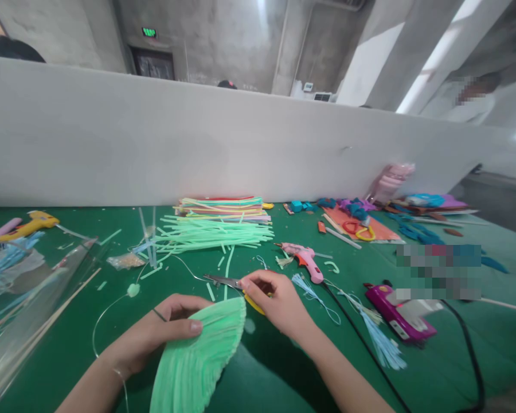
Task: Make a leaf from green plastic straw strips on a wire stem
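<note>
My left hand [163, 332] pinches the top edge of a light green fan of glued strips [202, 355], thumb on top, low in the middle of the view. My right hand [275, 301] is closed round the yellow handles of a pair of scissors [230, 282]. The metal blades point left along the green table [69, 344], just above the fan's upper tip. A thin wire [107, 310] with a small green bead curves beside my left wrist.
A loose pile of light green strips [210, 234] and a stack of coloured strips [223, 207] lie ahead. A pink glue gun [305, 259], a purple glue gun [399, 315] with black cable, and a yellow one [30, 223] lie around. A white partition [198, 143] closes the far edge.
</note>
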The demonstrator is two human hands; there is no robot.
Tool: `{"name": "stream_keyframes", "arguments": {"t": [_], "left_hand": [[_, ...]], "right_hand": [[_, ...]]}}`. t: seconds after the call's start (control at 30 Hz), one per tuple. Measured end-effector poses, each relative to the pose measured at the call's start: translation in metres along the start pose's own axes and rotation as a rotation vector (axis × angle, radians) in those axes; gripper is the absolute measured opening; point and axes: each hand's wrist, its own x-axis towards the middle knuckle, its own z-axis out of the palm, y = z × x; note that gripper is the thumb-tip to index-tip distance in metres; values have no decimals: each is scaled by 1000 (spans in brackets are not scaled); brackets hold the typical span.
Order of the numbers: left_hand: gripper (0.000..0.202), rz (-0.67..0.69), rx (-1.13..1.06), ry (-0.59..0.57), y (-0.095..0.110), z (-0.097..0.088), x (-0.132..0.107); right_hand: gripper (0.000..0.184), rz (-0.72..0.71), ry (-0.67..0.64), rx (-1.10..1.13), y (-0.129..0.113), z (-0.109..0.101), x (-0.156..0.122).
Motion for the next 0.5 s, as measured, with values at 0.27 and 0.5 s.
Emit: {"name": "stream_keyframes", "arguments": {"t": [0.27, 0.5], "left_hand": [[30, 13, 10, 54, -1, 0, 2], [32, 13, 27, 106, 1, 5, 1]], "right_hand": [[28, 149, -177, 630, -6, 10, -6], [26, 118, -176, 572, -4, 6, -6]]}}
